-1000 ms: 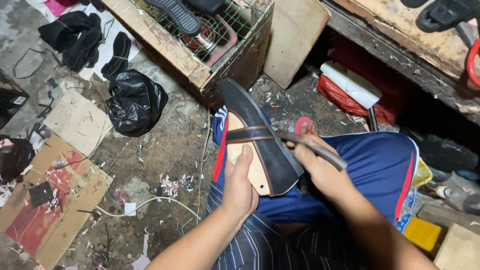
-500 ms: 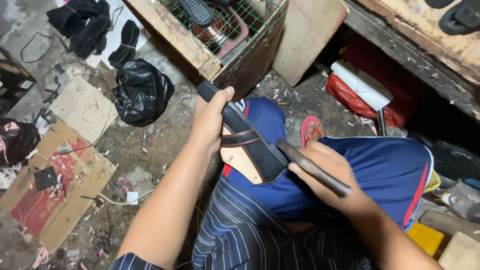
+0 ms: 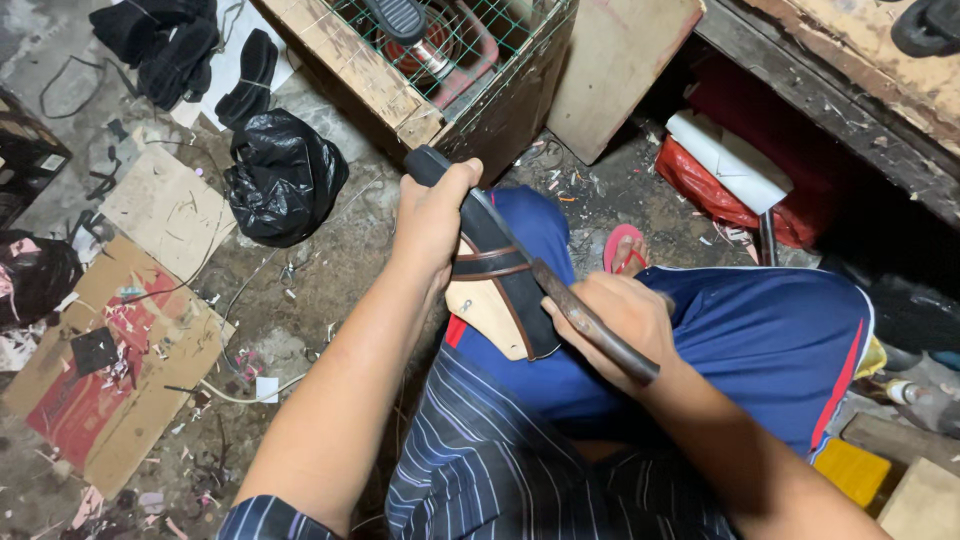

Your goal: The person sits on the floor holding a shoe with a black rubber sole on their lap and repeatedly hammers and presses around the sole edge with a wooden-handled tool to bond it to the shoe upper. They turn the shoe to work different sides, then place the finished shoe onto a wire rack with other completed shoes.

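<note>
We see one wire-fronted wooden crate (image 3: 395, 90) at the top of the dirt floor (image 3: 330, 260), then two flattened cardboard pieces (image 3: 110, 370) on the left and one black plastic bag (image 3: 283, 175) between them and the crate. On our lap, across the blue shorts (image 3: 760, 350), lies one unfinished sandal (image 3: 495, 290) with a black sole, a tan insole and one dark strap. Our left hand (image 3: 432, 215) is clenched around the sandal's front end. Our right hand (image 3: 610, 315) grips one dark tool handle (image 3: 595, 325), its tip touching the sandal's edge.
</note>
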